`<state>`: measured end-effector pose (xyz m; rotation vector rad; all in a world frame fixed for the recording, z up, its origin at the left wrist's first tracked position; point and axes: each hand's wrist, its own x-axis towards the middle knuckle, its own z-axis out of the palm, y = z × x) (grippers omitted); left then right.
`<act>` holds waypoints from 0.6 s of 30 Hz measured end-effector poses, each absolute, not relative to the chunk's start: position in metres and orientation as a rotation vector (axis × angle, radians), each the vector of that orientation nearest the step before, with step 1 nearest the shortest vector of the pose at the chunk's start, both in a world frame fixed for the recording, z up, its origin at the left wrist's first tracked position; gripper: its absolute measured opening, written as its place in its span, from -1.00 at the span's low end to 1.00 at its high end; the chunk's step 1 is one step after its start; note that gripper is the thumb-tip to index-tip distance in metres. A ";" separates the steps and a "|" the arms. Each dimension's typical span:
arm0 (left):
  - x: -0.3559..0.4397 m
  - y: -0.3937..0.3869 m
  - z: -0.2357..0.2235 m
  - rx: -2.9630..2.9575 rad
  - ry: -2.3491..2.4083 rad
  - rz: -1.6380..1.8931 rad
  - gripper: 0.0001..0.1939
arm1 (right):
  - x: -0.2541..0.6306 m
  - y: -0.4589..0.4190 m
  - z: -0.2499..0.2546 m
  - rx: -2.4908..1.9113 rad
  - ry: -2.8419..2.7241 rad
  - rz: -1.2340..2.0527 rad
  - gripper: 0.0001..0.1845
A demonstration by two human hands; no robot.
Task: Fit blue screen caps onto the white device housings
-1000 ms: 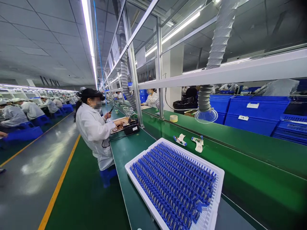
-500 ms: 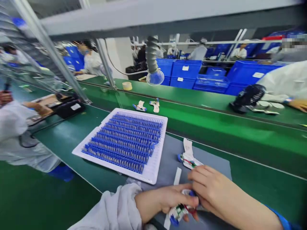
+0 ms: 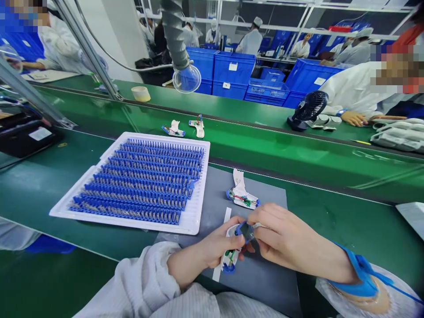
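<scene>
My left hand point(image 3: 215, 244) is closed around a white plastic housing half point(image 3: 233, 255) with green circuitry inside and a blue piece at its lower end. At its upper end sits a blue-rimmed dark part point(image 3: 247, 231). My right hand point(image 3: 280, 230) pinches the edge of that part, its fingertips partly hidden. Just beyond my hands, a similar housing half point(image 3: 244, 193) with red and green wires lies on the grey mat point(image 3: 265, 269). Beneath my left hand a white strip point(image 3: 217, 272) rests on the mat.
To the left stands a white tray point(image 3: 190, 229) of blue parts in rows. Two more housing halves point(image 3: 174, 129) lie on the green belt point(image 3: 265, 152) behind it. A black fan point(image 3: 309, 108) and a tape roll point(image 3: 141, 93) stand across the belt. A co-worker's hand point(image 3: 354, 118) rests at far right.
The view has swung to the right and the scene sits lower left. The held housing has turned so the blue-rimmed dark part now shows. Both hands stay on the piece.
</scene>
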<state>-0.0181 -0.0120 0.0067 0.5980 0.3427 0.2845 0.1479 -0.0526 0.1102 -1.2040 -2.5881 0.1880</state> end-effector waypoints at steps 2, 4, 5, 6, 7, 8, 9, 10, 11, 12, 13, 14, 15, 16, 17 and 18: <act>-0.019 -0.012 0.010 0.665 0.336 0.346 -0.29 | 0.150 -0.056 0.105 -1.179 -2.502 0.187 -0.78; -0.021 -0.012 0.012 0.828 0.331 0.466 -0.31 | 0.151 -0.060 0.097 -1.187 -2.365 0.236 -0.81; -0.022 -0.011 0.013 0.954 0.343 0.549 -0.32 | 0.150 -0.062 0.092 -1.207 -2.259 0.294 -0.83; -0.023 -0.010 0.013 1.097 0.366 0.641 -0.33 | 0.150 -0.065 0.087 -1.237 -2.121 0.386 -0.85; -0.023 -0.010 0.013 1.243 0.392 0.730 -0.34 | 0.148 -0.067 0.081 -1.270 -1.954 0.516 -0.87; -0.024 -0.009 0.012 1.376 0.413 0.808 -0.35 | 0.147 -0.069 0.075 -1.296 -1.780 0.682 -0.89; -0.024 -0.009 0.010 1.487 0.428 0.867 -0.36 | 0.145 -0.071 0.069 -1.312 -1.612 0.866 -0.91; -0.024 -0.009 0.009 1.570 0.435 0.903 -0.36 | 0.143 -0.072 0.064 -1.313 -1.465 1.051 -0.87; -0.024 -0.009 0.007 1.625 0.438 0.924 -0.36 | 0.141 -0.072 0.060 -1.299 -1.350 1.217 -0.81; -0.023 -0.010 0.006 1.660 0.441 0.932 -0.36 | 0.139 -0.072 0.057 -1.284 -1.266 1.350 -0.75; -0.023 -0.010 0.005 1.686 0.449 0.930 -0.35 | 0.138 -0.071 0.055 -1.269 -1.213 1.437 -0.70; -0.023 -0.011 0.004 1.706 0.463 0.923 -0.33 | 0.138 -0.070 0.054 -1.259 -1.174 1.486 -0.68; -0.023 -0.012 0.003 1.723 0.480 0.922 -0.31 | 0.138 -0.069 0.053 -1.256 -1.145 1.507 -0.68; -0.022 -0.013 0.003 1.739 0.501 0.930 -0.29 | 0.138 -0.068 0.052 -1.255 -1.128 1.517 -0.68; -0.022 -0.014 0.002 1.753 0.528 0.944 -0.27 | 0.139 -0.068 0.051 -1.259 -1.115 1.519 -0.68; -0.022 -0.014 0.002 1.766 0.558 0.961 -0.26 | 0.139 -0.067 0.050 -1.264 -1.102 1.518 -0.68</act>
